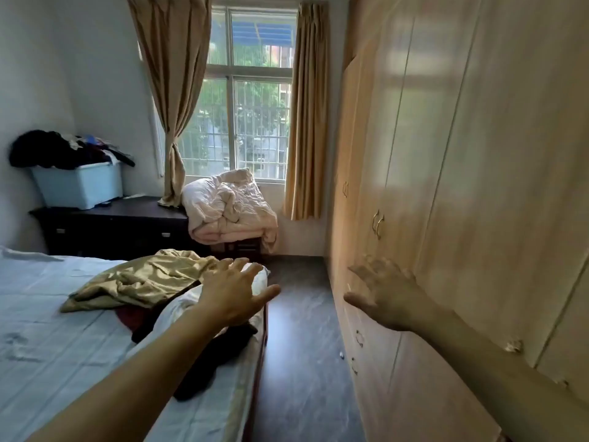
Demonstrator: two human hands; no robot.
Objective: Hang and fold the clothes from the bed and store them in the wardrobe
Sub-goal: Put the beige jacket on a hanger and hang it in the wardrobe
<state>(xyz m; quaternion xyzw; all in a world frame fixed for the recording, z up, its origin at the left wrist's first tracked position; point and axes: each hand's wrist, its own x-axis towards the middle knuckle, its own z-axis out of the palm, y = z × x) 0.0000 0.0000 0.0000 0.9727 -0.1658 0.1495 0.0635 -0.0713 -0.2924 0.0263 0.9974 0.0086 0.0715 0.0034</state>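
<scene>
On the bed (47, 314) at the left lies a heap of clothes: an olive-tan garment (140, 279) on top, a white one (178, 311), a dark red one (127, 315) and a black one (216, 355) near the bed's right edge. My left hand (236, 291) hovers above this heap, fingers spread, holding nothing. My right hand (385, 295) reaches toward the closed light-wood wardrobe (462, 186) on the right, fingers apart and empty, close to a door's lower part.
A dark floor aisle (299, 330) runs between bed and wardrobe. A crumpled duvet (229, 208) sits on a stool under the window. A dark dresser (111, 224) carries a blue bin (79, 183) piled with clothes. Wardrobe door handles (377, 223) are at mid height.
</scene>
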